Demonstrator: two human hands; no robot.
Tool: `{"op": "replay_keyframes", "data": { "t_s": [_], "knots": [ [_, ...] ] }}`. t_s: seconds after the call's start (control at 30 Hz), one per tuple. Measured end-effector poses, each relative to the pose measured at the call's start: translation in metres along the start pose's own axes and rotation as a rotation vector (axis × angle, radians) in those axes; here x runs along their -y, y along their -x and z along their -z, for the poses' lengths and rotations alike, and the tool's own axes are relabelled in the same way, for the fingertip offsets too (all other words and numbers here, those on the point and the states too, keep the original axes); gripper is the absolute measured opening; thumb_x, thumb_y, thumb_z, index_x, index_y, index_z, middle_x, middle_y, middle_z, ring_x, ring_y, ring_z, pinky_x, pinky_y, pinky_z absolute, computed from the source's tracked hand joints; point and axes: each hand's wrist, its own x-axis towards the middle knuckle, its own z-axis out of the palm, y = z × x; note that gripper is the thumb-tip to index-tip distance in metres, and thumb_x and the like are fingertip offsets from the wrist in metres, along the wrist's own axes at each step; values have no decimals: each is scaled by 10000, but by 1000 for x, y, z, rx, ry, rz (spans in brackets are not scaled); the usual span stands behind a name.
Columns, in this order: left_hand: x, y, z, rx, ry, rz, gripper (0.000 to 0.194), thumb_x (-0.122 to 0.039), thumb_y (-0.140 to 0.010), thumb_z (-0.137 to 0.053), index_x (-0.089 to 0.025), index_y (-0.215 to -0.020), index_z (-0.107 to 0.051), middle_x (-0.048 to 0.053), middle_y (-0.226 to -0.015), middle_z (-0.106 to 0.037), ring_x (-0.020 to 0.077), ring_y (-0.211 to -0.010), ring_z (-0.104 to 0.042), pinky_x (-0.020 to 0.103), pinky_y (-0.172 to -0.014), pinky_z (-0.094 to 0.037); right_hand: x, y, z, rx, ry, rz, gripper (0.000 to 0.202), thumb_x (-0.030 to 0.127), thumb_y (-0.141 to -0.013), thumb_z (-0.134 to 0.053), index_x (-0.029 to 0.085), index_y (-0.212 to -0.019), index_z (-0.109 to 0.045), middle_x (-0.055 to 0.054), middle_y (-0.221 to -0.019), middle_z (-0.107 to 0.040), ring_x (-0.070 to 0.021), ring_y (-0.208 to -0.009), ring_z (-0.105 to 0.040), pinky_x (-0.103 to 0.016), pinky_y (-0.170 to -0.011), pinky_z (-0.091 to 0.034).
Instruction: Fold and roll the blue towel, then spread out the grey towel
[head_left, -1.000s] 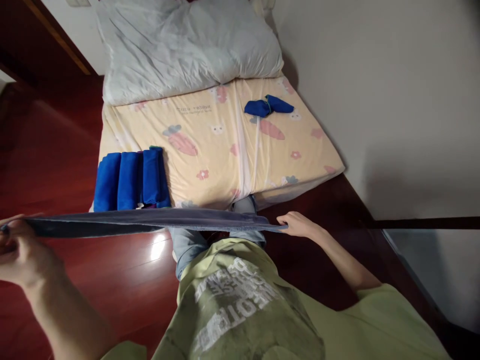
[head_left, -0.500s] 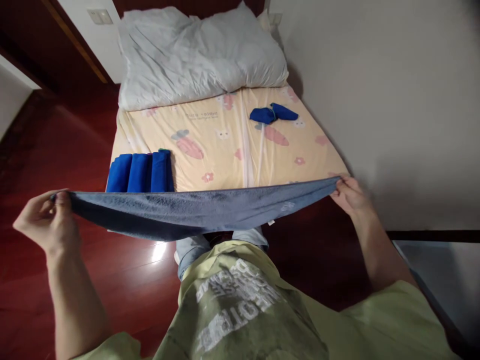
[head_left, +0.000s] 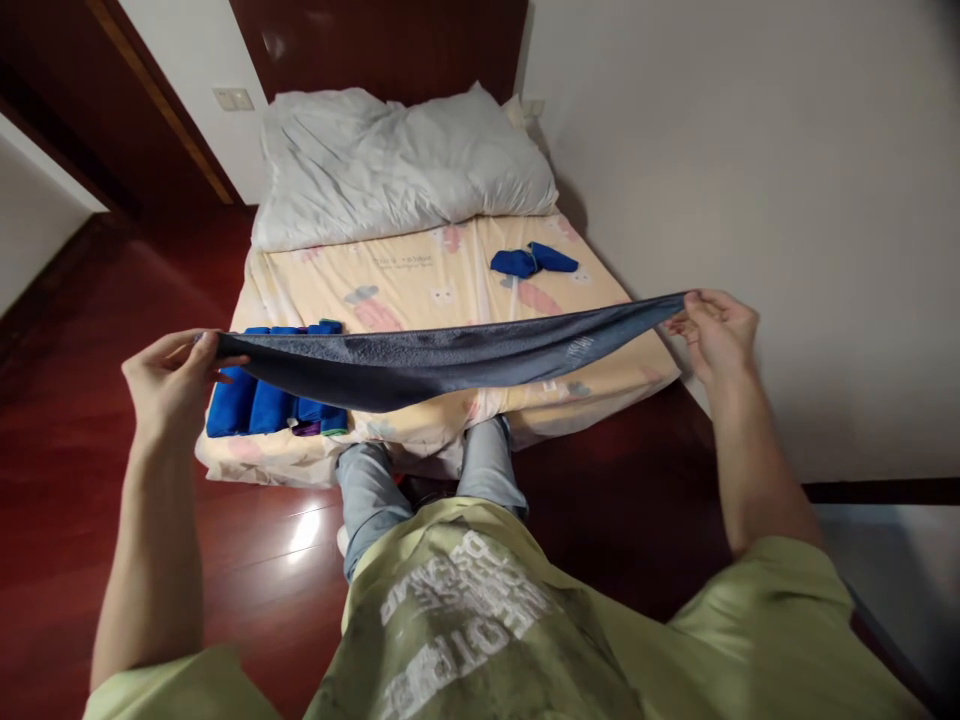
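Observation:
A long grey-blue towel (head_left: 420, 360) hangs stretched in the air above the near part of the bed, its middle sagging. My left hand (head_left: 180, 370) pinches its left end, in front of the rolled blue cloths. The right end is gripped by my right hand (head_left: 712, 325), near the bed's right edge. Several rolled blue cloths (head_left: 251, 405) lie side by side at the bed's near left corner, partly hidden by the towel. Another blue cloth (head_left: 517, 262), bunched in the middle, lies farther back on the right of the sheet.
The bed (head_left: 300, 290) has a yellow sheet with carrot prints. A large pale quilt or pillow (head_left: 405, 165) fills its far end, against a dark headboard (head_left: 390, 45). A white wall (head_left: 712, 150) stands at the right; dark red floor (head_left: 67, 400) shows at the left.
Both hands have moved up in the view with the towel, my left hand also to the right. The view has shifted, showing more of the headboard and the bed's near edge.

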Motion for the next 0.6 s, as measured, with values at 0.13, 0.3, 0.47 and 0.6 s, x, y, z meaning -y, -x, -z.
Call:
{"op": "replay_keyframes", "data": {
  "t_s": [0.13,0.3,0.47,0.6],
  "knots": [
    [-5,-2,-7,16,62,50,371,-391,-716,-845,-108,-949,-788,103,-781,-747,139,-645,-702,178,-510,-520,9,-1,-3,-70,-26,3,245,213,-852,-833,113,-846,-609,20,-644,-624,-121,-495,-662,-151,-429,-507],
    [-8,-10,-3,68,101,52,432,-389,-626,-907,-100,-930,-800,78,-684,-719,120,-573,-658,179,-480,-515,12,-10,2,-125,-86,33,122,130,-917,-733,104,-878,-621,24,-641,-623,-99,-450,-624,-156,-441,-522],
    [-15,-19,2,93,187,23,375,-340,-627,-922,-88,-872,-791,59,-641,-691,98,-568,-644,152,-523,-516,14,-16,4,-163,-144,47,87,66,-943,-648,105,-870,-620,28,-660,-619,-93,-480,-636,-155,-472,-535],
    [-15,-22,-3,146,187,76,350,-323,-685,-902,-74,-899,-778,80,-702,-716,113,-617,-672,167,-576,-552,13,-17,0,-152,-130,40,105,50,-949,-620,112,-864,-613,23,-670,-629,-90,-490,-636,-160,-489,-542]
  ]
}}
